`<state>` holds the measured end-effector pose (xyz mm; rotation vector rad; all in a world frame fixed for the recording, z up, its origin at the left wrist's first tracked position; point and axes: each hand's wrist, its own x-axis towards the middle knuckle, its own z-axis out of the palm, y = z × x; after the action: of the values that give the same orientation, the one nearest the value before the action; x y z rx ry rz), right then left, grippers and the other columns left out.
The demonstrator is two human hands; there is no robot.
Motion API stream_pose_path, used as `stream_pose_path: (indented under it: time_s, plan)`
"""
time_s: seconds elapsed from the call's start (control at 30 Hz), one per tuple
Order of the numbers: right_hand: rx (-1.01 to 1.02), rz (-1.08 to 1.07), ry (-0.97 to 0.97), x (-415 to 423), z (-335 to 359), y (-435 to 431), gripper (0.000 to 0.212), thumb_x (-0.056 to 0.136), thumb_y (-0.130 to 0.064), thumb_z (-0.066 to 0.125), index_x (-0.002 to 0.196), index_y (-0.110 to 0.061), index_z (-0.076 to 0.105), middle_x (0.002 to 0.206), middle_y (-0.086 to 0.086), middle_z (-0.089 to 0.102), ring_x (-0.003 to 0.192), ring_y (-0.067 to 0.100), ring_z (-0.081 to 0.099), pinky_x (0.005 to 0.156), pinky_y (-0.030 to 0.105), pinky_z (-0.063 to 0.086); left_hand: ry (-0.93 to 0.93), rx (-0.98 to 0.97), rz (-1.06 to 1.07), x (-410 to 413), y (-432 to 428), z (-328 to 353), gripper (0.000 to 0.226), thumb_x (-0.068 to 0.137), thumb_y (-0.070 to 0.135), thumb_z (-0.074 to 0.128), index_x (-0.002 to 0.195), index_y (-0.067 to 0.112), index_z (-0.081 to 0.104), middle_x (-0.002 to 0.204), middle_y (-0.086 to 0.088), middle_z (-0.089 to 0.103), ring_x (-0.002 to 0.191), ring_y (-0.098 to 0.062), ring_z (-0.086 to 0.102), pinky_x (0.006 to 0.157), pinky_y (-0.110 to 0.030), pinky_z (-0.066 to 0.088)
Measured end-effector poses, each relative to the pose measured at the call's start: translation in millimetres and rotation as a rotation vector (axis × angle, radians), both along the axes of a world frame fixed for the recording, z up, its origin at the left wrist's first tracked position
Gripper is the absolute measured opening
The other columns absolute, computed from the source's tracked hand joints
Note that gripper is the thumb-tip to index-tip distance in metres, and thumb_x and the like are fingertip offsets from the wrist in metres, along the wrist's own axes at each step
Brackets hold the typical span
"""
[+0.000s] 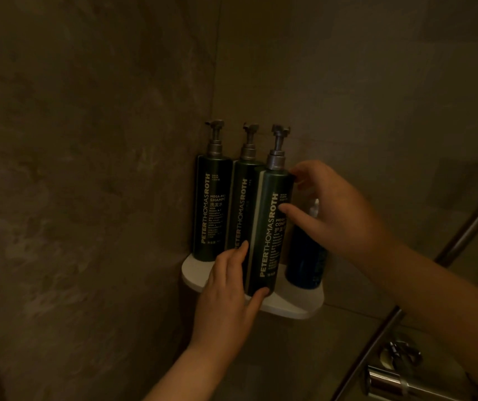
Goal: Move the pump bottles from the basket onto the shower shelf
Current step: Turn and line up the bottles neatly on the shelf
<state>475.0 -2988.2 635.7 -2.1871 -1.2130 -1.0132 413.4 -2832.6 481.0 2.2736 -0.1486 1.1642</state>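
Observation:
Three dark green pump bottles stand on the white corner shower shelf [289, 309]. The shampoo bottle [211, 209] is at the left, a second bottle [239, 206] stands beside it, and the conditioner bottle [269, 227] is in front, tilted slightly. My left hand [226, 296] holds the conditioner bottle near its base, thumb and fingers on either side. My right hand [327, 209] grips its upper part, thumb on the label. A blue bottle [304, 261] stands behind my right hand, partly hidden. The basket is out of view.
Brown stone-look walls meet in the corner behind the shelf. A metal rail [469, 224] runs diagonally at the right, and a chrome shower valve [399, 371] sits at the lower right. The scene is dim.

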Motion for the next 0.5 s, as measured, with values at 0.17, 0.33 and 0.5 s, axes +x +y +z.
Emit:
stream_pose_path:
  time_s: [0.17,0.33,0.5]
  plan:
    - [-0.013,-0.042,0.006,3,-3,3,0.051,0.076,-0.048,0.063,0.118,-0.031,0.039,0.105,-0.019,0.045,0.096,-0.005,0.046,0.07,0.006,0.034,0.029,0.047,0.07,7,-10,6,0.08,0.079,0.033,0.071,0.142,0.015,0.026,0.133,-0.004,0.039,0.118,-0.016,0.047,0.093,-0.024,0.042]
    - [0.014,-0.053,0.057,6,-3,3,0.049,0.078,-0.039,0.07,0.114,-0.031,0.038,0.104,-0.018,0.048,0.094,-0.004,0.048,0.066,0.006,0.034,0.066,0.088,0.087,13,-13,12,0.078,0.08,0.031,0.07,0.142,0.01,0.028,0.133,-0.006,0.041,0.117,-0.019,0.048,0.091,-0.029,0.044]
    - [0.01,-0.075,0.068,12,-4,4,0.054,0.078,-0.041,0.069,0.119,-0.025,0.037,0.103,-0.016,0.05,0.092,0.0,0.051,0.065,0.008,0.036,0.079,0.084,0.084,18,-13,13,0.074,0.079,0.027,0.072,0.139,0.008,0.034,0.13,-0.007,0.044,0.113,-0.019,0.051,0.09,-0.031,0.047]
